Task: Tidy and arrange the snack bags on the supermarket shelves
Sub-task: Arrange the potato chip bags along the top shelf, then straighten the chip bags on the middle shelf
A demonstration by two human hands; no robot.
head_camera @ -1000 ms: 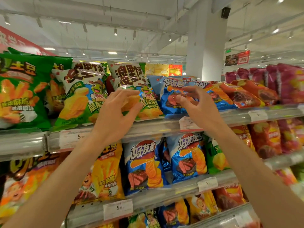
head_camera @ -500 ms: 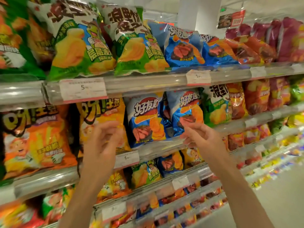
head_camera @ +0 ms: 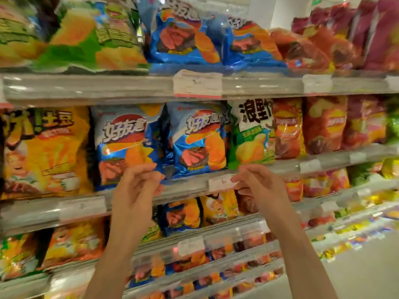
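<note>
Bright, even store light; glare streaks the shelf rails (head_camera: 86, 87). Motion blur smears the bags (head_camera: 90, 37) toward ten o'clock; wide-angle bending shows at four o'clock.

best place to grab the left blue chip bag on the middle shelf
Probably its lower corners, from the front. The left blue bag stands upright facing out, its bottom edge right by the left hand; neighbours crowd its sides.

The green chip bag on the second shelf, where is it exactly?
In the head view, the green chip bag stands right of centre, between a blue bag and an orange-red bag, above the right hand.
</note>
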